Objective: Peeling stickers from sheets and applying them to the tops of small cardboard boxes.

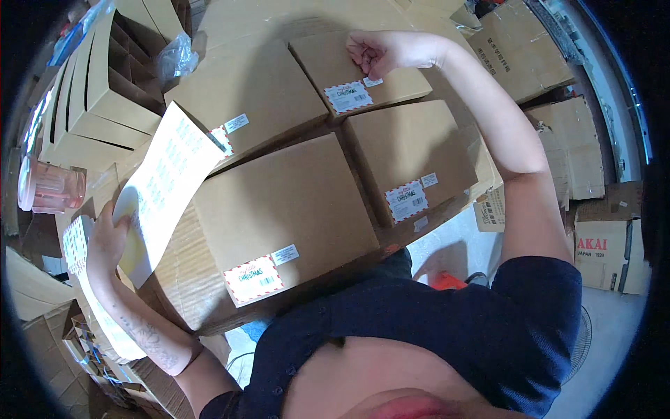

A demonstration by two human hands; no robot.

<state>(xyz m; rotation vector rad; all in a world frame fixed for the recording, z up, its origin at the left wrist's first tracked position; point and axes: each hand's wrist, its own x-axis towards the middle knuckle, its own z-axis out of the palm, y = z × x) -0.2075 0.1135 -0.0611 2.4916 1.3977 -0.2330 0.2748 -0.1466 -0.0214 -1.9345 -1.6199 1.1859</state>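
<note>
In my left hand [106, 241] is a long white sheet of stickers [171, 164], pinched at its lower edge; it curves up and partly covers the far left carton. My right hand [394, 54] reaches to the far right carton [314, 52], its fingers curled in on top. Just below it are a small white label [373, 82] and a larger red-and-white bordered label [348, 97]. The near left carton [286, 188], near right carton [412, 143] and far left carton [244, 87] each bear a similar label pair.
Open cartons with dividers [115, 91] stand at the far left, beside a crumpled clear plastic bag [178, 57]. A pink transparent jar [59, 185] is at the left edge. Another white sticker sheet [77, 244] lies below my left hand. More cartons [520, 49] are stacked on the right.
</note>
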